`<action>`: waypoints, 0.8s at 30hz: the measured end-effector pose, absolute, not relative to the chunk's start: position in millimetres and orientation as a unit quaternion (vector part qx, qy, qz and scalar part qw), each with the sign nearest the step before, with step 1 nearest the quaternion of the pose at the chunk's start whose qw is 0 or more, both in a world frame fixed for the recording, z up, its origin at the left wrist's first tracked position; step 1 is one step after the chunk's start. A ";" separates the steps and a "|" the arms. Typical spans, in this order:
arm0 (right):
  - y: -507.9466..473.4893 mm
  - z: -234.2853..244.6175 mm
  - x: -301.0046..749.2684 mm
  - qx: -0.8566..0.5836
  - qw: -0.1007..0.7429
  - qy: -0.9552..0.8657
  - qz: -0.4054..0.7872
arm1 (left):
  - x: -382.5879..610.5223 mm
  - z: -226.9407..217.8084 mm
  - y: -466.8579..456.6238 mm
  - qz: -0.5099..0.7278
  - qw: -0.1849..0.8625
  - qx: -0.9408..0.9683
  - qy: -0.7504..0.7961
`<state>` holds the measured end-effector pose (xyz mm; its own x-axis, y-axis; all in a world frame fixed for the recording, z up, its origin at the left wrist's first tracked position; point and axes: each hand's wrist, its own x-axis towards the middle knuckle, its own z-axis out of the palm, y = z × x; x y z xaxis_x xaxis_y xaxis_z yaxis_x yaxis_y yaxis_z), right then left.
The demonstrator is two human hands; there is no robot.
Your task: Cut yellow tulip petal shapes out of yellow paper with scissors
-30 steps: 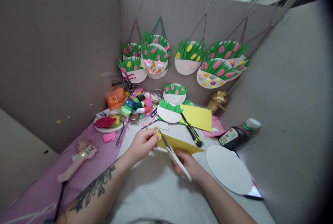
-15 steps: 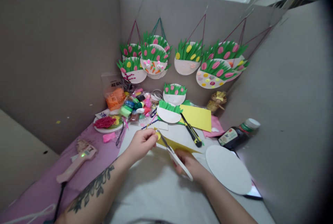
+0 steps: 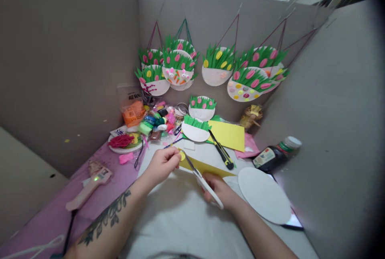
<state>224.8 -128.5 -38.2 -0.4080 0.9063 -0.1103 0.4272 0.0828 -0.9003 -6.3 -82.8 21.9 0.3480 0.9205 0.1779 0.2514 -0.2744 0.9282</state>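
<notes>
My right hand (image 3: 215,190) is wrapped round the white handles of a pair of scissors (image 3: 201,178), whose blades point up and left. My left hand (image 3: 162,166) pinches a small rounded piece of yellow paper (image 3: 182,156) right at the scissor tips. A strip of darker yellow paper (image 3: 207,167) stretches behind the blades towards my right hand; which fingers touch it is hidden. Just beyond the hands, a half-plate pocket with green paper grass (image 3: 196,131) lies beside a black-and-yellow utility knife (image 3: 221,152).
Beyond the knife lies a yellow sheet (image 3: 230,135). To the right are white paper plates (image 3: 264,195) and a dark bottle (image 3: 275,154). A pink glue gun (image 3: 90,188) rests at left, near bagged coloured clay (image 3: 155,122). Decorated plates (image 3: 218,66) hang on the grey back wall.
The yellow piece at the scissor tips has turned slightly in my left fingers. Both hands stay in nearly the same place, and the view has shifted a little.
</notes>
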 end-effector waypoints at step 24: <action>-132.2 -46.9 240.5 -0.446 0.361 -0.634 0.519 | -43.4 22.3 -55.3 0.448 0.301 0.726 0.427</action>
